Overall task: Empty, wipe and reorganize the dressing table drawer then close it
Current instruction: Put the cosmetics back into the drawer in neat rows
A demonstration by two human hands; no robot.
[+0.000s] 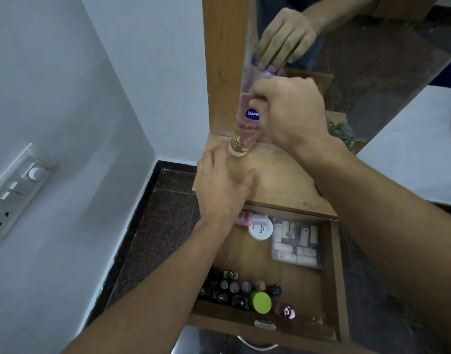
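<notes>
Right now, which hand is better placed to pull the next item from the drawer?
Left. The left hand lies flat and empty on the tabletop, nearest the open drawer; the right hand has its grip on the Vaseline tube.

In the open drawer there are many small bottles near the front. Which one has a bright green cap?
The bottle with the wide lime-green cap, at the right end of the cluster near the drawer's front wall. The nail polish bottles beside it have dark or pinkish caps.

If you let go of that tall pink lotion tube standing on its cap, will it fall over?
Probably it could. The pink lotion tube is tall and stands upside down on a small white cap, so a nudge may tip it. The right hand grips it near the top while the left hand rests flat beside the cap. It looks like soft plastic, so it likely wouldn't break.
</notes>
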